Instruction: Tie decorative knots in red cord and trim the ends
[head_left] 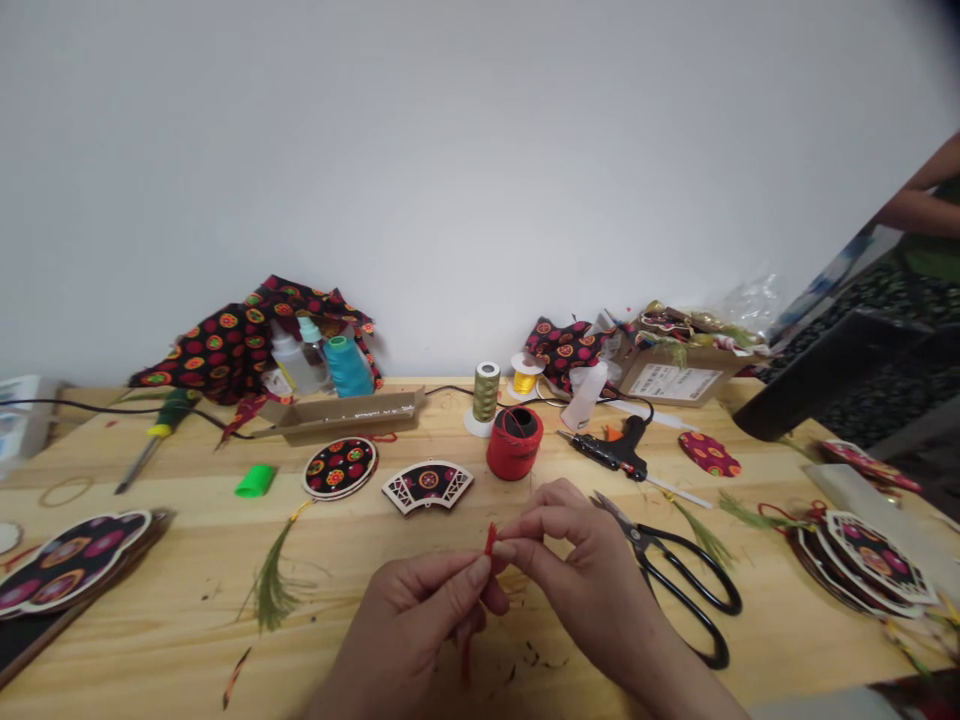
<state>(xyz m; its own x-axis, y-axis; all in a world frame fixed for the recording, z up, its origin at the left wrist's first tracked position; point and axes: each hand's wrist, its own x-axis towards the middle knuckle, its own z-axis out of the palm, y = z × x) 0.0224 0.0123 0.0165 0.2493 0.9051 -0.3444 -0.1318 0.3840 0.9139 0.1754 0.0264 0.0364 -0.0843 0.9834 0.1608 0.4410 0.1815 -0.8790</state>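
Thumb and fingers of my left hand point(427, 610) pinch a red cord point(490, 540), whose short end sticks up between the fingertips and whose tail hangs below. My right hand point(581, 565) pinches the same cord from the right, its fingertips touching those of the left. Just beyond the hands stand a fan-shaped ornament point(429, 483) with patterned fabric and a wooden frame, and a red spool of cord point(515, 441). Black-handled scissors point(671, 570) lie open, partly behind my right wrist. A round ornament point(341, 468) with a green tassel point(275, 580) lies to the left.
A glue gun point(615, 447), a green thread spool point(486, 392) and a yellow spool point(525, 375) stand farther back. At left are a screwdriver point(157, 440) and a cardboard tray point(345, 415). Stacked ornaments point(862, 560) lie right, a filled box point(667, 372) behind. A person point(922, 210) is at far right.
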